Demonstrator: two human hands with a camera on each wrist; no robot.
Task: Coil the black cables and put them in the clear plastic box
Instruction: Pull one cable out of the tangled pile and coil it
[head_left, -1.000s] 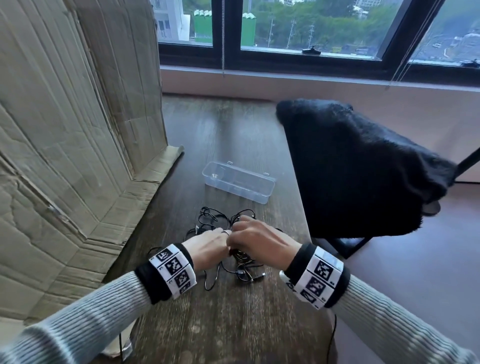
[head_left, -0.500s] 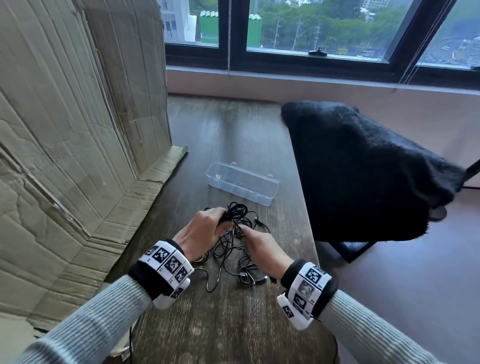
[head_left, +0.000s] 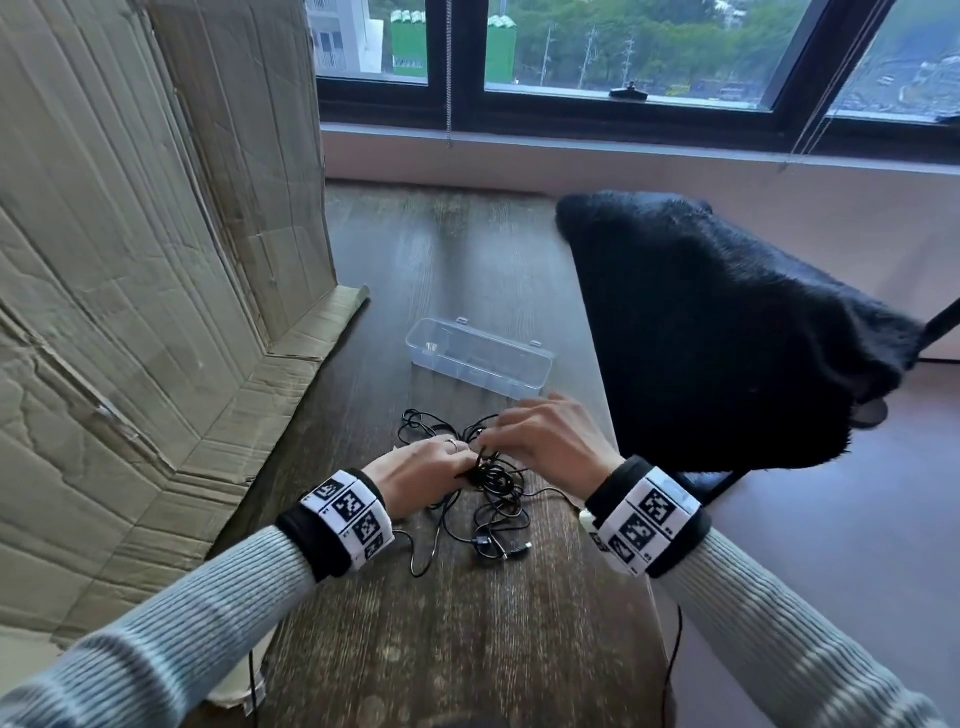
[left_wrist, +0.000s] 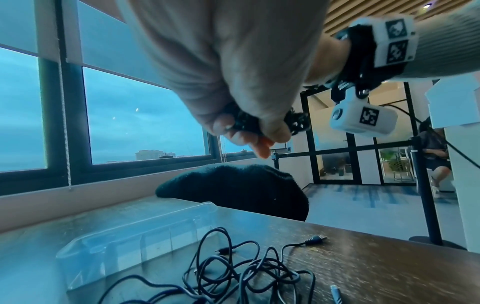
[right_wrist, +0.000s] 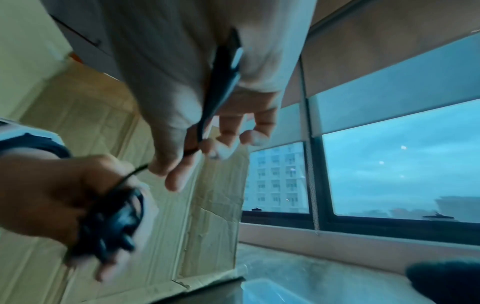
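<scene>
Thin black cables (head_left: 493, 488) lie tangled on the dark wooden table (head_left: 457, 639), with plugs trailing toward me. My left hand (head_left: 421, 475) grips a small wound bundle of the cable (left_wrist: 246, 123) just above the table. My right hand (head_left: 545, 436) pinches a strand of cable (right_wrist: 200, 131) between thumb and forefinger, its other fingers loosely spread. The clear plastic box (head_left: 478, 358) sits open and empty just beyond both hands; it appears low in the left wrist view as the clear plastic box (left_wrist: 135, 232), with the loose cable tangle (left_wrist: 246, 273) in front of it.
A tall creased cardboard sheet (head_left: 145, 270) stands along the table's left side. A chair draped in black fleece (head_left: 717, 332) stands against the table's right edge. A window sill (head_left: 623, 150) runs behind the table. A person sits far off in the left wrist view.
The right hand has moved up and forward over the tangle toward the box. The left hand has dropped back toward me, still holding the wound bundle. The head view shifted slightly.
</scene>
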